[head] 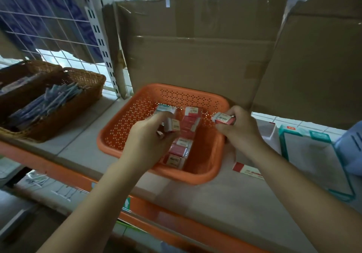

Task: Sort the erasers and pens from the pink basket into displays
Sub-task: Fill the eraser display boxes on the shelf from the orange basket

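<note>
Left hand (pixel 148 135) over pink basket (pixel 109 133), fingers curled round small erasers (pixel 172 125); exact count hidden by fingers. Right hand (pixel 241 129) pinches single eraser (pixel 224 118) above basket's right rim; "2B" legible, other print blurred. Row of red-white erasers (pixel 184 135) down basket middle, left half bare. Loose eraser (pixel 246 171) on shelf (pixel 78 147) beside basket, partly behind right forearm. Pens (pixel 51 102) in wicker basket (pixel 78 100) far left. Cardboard (pixel 195 57) close behind.

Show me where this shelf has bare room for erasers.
Bare shelf lies between the wicker basket and the orange basket, and a wider strip between the orange basket and the shelf's front edge. Crowded: the row of erasers inside it, and right of it, a loose eraser.
</note>
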